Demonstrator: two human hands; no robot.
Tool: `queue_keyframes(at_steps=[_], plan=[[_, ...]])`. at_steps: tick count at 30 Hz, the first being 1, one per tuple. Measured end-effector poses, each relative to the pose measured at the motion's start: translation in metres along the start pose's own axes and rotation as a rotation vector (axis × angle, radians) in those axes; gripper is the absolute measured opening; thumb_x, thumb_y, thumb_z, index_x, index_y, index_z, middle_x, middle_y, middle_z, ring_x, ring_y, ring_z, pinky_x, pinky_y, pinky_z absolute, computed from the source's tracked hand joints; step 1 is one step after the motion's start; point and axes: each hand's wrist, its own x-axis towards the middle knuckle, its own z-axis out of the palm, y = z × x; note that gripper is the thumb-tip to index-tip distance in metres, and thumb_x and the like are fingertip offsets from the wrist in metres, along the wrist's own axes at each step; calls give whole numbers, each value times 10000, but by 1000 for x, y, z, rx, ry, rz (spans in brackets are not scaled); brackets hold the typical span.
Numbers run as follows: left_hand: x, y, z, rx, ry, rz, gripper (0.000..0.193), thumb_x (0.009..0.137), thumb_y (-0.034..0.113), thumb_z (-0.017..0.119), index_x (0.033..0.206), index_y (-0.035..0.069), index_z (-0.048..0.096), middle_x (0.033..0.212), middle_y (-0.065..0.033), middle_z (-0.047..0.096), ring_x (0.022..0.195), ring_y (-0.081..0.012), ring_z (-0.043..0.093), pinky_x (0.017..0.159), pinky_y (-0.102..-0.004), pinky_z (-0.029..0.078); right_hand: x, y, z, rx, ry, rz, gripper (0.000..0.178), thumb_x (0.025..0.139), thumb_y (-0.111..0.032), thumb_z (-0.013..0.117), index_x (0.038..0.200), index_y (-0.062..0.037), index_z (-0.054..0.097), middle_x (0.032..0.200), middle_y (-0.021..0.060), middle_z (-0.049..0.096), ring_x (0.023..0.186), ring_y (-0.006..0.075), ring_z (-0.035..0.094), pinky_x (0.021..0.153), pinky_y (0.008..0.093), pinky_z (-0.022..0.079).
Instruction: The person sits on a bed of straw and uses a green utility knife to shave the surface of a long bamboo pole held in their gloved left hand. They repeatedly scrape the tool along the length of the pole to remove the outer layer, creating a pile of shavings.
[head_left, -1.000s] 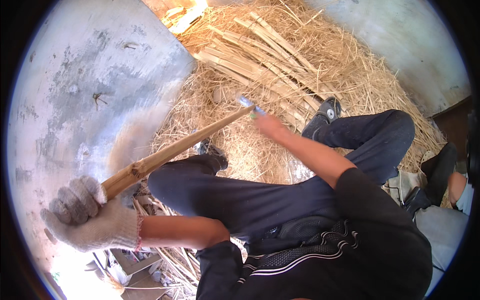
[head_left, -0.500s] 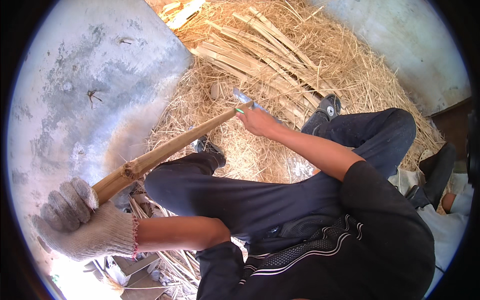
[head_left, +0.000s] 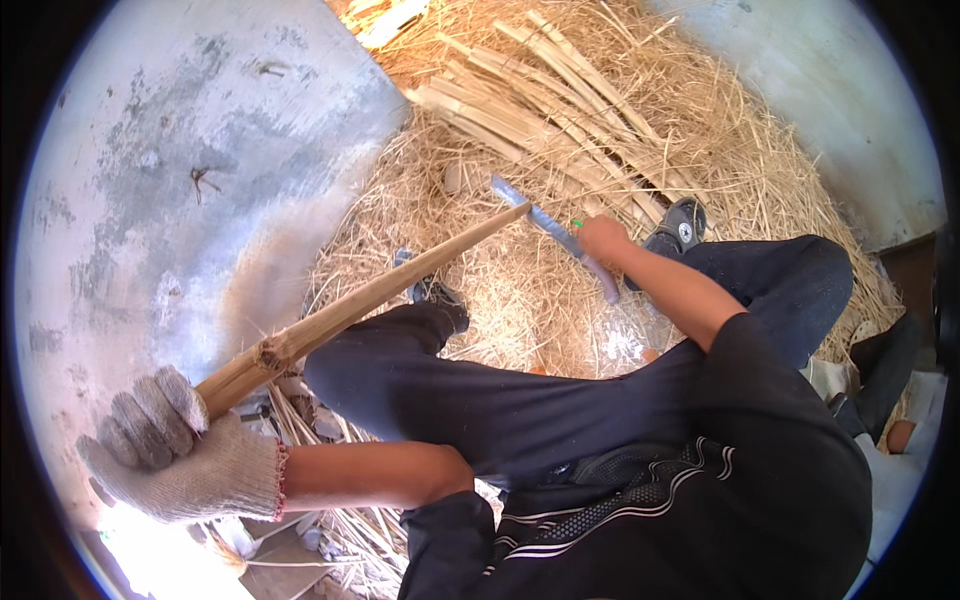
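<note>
My left hand (head_left: 165, 440), in a grey-white knit glove, is closed round the thick end of a long bamboo piece (head_left: 340, 318). The piece slants up to the right and tapers to a narrow tip. That tip meets or overlaps the blade of a long knife (head_left: 553, 232); I cannot tell whether they touch. The knife's brownish handle points back toward me. Just beyond the handle is my bare right hand (head_left: 607, 240), its fingers closed. A small green bit shows at the fingertips, too small to name.
Split bamboo strips (head_left: 560, 105) lie in a pile on straw-like shavings (head_left: 500, 310) ahead. A stained pale slab (head_left: 200, 160) stands at the left, a grey wall (head_left: 800, 90) at the far right. My bent legs (head_left: 420, 390) frame the shavings. Sticks (head_left: 370, 550) lie below my left arm.
My right hand has left the bamboo's tip and moved to the right, uncovering the knife's handle. The left hand keeps its hold. The whole view has shifted slightly.
</note>
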Motion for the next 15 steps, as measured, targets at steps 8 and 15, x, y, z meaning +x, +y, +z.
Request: queue_keyframes(at_steps=[8, 15], plan=[[8, 3, -15, -269, -386, -115, 434, 910, 186, 537, 549, 197, 295, 463, 41, 258, 352, -81, 204, 321, -249, 182, -122, -132, -137, 488, -44, -540, 413, 1031, -328, 370, 1284, -22, 486, 703, 183, 612, 609, 287, 619, 596, 438, 495], [-17, 32, -3, -196, -332, -94, 407, 929, 203, 507, 563, 202, 328, 442, 58, 289, 320, -58, 249, 281, -228, 248, -262, -169, -183, 782, 53, -921, 294, 996, -250, 459, 1027, 42, 475, 533, 218, 539, 520, 425, 582, 504, 497, 470]])
